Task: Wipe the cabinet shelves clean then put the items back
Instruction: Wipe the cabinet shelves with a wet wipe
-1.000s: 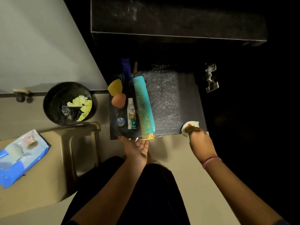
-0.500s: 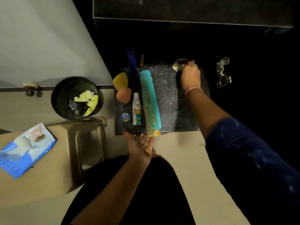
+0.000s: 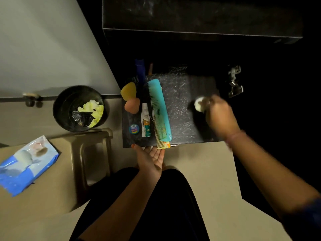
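Gripping a white wipe, your right hand presses it on the shelf, right of the comb; it's motion-blurred. Your left hand is palm up, fingers spread, under the shelf's front edge. Sponges, tube and tin sit left of the comb.

dark speckled shelf, teal comb lying lengthwise, left side
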`<action>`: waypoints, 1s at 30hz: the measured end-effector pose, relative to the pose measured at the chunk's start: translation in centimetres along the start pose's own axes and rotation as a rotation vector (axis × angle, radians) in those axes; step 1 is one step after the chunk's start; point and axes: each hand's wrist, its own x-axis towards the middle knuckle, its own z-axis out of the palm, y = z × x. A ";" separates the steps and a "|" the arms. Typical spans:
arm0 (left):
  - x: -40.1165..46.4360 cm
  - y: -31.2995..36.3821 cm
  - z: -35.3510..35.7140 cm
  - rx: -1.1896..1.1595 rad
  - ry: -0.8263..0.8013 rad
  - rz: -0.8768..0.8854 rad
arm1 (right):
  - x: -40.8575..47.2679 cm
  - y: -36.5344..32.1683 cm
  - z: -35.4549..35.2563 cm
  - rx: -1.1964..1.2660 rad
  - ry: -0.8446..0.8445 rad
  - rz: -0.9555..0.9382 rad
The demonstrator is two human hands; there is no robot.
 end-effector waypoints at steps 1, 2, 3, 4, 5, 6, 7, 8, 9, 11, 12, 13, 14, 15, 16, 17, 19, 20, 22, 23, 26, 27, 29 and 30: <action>0.0 -0.1 -0.1 0.000 -0.004 0.007 | 3.2 -0.6 -0.8 0.028 0.058 -0.020; 0.1 -0.2 -0.1 0.000 -0.009 0.014 | 6.5 -1.2 -1.3 0.043 0.076 -0.029; 0.2 -0.1 -0.2 0.001 -0.016 0.020 | 9.2 -2.2 -1.6 0.029 0.052 -0.021; 0.3 -0.1 -0.3 -0.002 -0.022 0.023 | 11.3 -2.9 -1.2 -0.015 -0.008 -0.005; 0.3 -0.2 -0.4 -0.005 -0.030 0.024 | 12.6 -3.4 -0.5 -0.042 -0.046 0.007; 0.3 -0.2 -0.4 -0.007 -0.039 0.026 | 13.0 -4.0 0.0 -0.071 -0.075 0.027; 0.2 -0.2 -0.4 -0.010 -0.048 0.026 | 12.7 -4.2 0.7 -0.096 -0.077 0.035; 0.1 -0.2 -0.4 -0.015 -0.050 0.026 | 11.8 -4.3 1.4 -0.088 -0.040 0.022; 0.1 -0.2 -0.4 -0.021 -0.045 0.029 | 10.5 -4.1 2.3 -0.056 -0.004 0.010; -0.1 -0.3 -0.3 -0.021 -0.025 0.041 | 6.0 -3.6 3.5 -0.005 0.020 -0.007; -0.1 -0.3 -0.2 -0.020 -0.016 0.042 | 3.2 -3.2 4.2 -0.011 0.023 -0.029; -0.1 -0.3 -0.1 -0.022 -0.009 0.038 | 0.1 -2.9 4.9 -0.019 0.021 -0.068; -0.2 -0.3 -0.1 -0.026 -0.004 0.034 | -2.9 -2.5 5.2 -0.022 0.009 -0.095; -0.2 -0.3 0.0 -0.032 -0.002 0.030 | -5.6 -1.8 5.7 -0.017 -0.014 -0.121; -0.2 -0.2 0.0 -0.035 -0.001 0.030 | -7.8 -1.1 5.8 -0.026 -0.041 -0.143; -0.2 -0.2 0.0 -0.037 -0.003 0.029 | -9.4 -0.6 5.8 -0.031 -0.091 -0.159; -0.2 -0.2 -0.1 -0.028 -0.008 0.029 | -10.3 -0.4 4.3 -0.058 -0.226 -0.147; -0.3 -0.2 0.0 -0.023 -0.010 0.029 | -9.4 -0.4 3.4 -0.079 -0.272 -0.127; -0.3 -0.1 0.0 -0.019 -0.002 0.025 | -5.9 -0.9 0.8 -0.008 -0.201 -0.072; -0.3 -0.1 0.0 -0.017 0.003 0.022 | -3.4 -1.2 -0.5 0.047 -0.101 -0.043; -0.3 -0.1 0.0 -0.021 -0.002 0.028 | 5.9 -2.5 -2.8 0.137 0.111 -0.013; -0.4 -0.1 0.0 -0.019 -0.012 0.033 | 9.0 -3.2 -2.7 0.140 0.089 -0.010; -0.5 -0.1 0.0 -0.017 -0.016 0.035 | 13.4 -4.5 -1.5 0.172 -0.056 0.064; -0.6 -0.1 0.0 -0.019 -0.011 0.033 | 14.4 -5.0 -0.5 0.165 -0.096 0.083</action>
